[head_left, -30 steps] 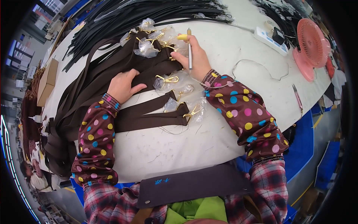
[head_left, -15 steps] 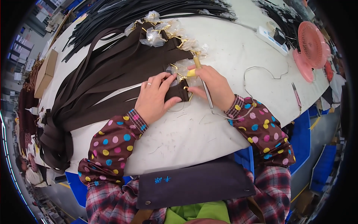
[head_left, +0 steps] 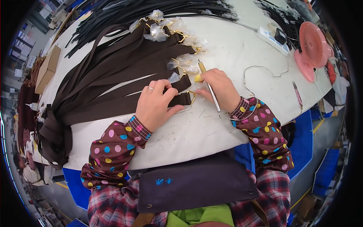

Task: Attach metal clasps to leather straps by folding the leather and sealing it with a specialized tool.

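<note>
Several dark brown straps lie fanned across the white-covered table, their right ends fitted with gold metal rings and crumpled clear plastic wraps. My left hand, a ring on one finger, grips the nearest strap close to its end, thumb below and fingers on top. My right hand is closed around a slim corded pen-shaped tool, its thin tip pointing up and away. A small yellow piece shows at the index finger. The right thumb is beside the gold ring of the nearest strap.
A pink fan and a white power strip stand at the right, with the tool's thin cord looping nearby. Pink-handled tweezers lie near the right edge. Black straps cover the far side; a cardboard box is at left.
The ends of the two nearest straps have come apart, and the nearest one's gold ring now shows plainly. Both hands have shifted slightly nearer; the right still holds the pen-shaped tool.
</note>
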The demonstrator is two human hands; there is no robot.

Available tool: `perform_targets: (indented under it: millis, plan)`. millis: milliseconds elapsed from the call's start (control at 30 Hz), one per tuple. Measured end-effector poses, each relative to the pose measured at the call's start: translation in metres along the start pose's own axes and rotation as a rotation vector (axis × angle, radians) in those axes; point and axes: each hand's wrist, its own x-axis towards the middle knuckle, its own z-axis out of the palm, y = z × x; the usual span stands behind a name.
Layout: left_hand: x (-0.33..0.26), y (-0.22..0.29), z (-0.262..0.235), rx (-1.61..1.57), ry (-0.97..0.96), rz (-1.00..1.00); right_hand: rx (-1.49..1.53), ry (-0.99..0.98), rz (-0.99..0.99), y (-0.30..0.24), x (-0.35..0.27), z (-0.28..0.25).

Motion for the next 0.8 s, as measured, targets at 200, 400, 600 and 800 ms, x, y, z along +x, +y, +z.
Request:
perform_targets:
  millis: [200, 400, 600, 800]
  plan:
    - [0.006, -0.012, 0.018, -0.152, -0.076, -0.019, -0.03, -0.026, 0.001, 0.007, 0.002, 0.002]
    - [0.019, -0.013, 0.028, -0.142, -0.005, -0.07, -0.149, 0.185, 0.012, 0.024, 0.013, -0.002]
    - [0.005, 0.004, 0.009, -0.33, -0.291, -0.143, -0.037, 0.125, -0.051, 0.008, 0.004, -0.005]
    - [0.014, 0.0, 0.012, -0.464, -0.165, -0.118, -0.051, 0.041, -0.057, 0.014, 0.005, -0.009]
